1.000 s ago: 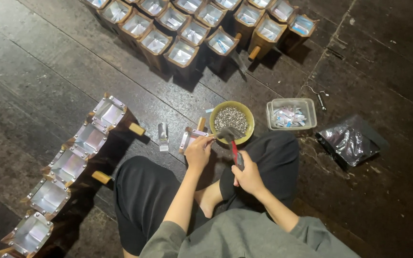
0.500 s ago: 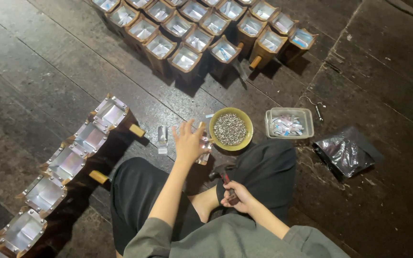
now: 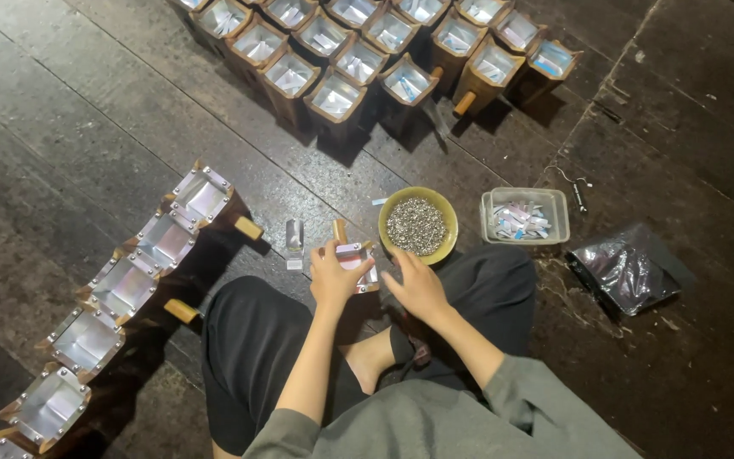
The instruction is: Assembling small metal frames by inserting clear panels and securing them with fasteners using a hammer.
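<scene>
Beside one bowl (image 3: pixel 418 225), two hands (image 3: pixel 333 276).

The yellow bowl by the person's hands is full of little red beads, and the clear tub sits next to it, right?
Not quite. The head view shows the yellow bowl filled with small silvery-grey metal bits, not red beads. The rest holds: it sits just beyond the person's right hand and left hand, and the clear tub stands beside it on the dark wooden floor.
</scene>
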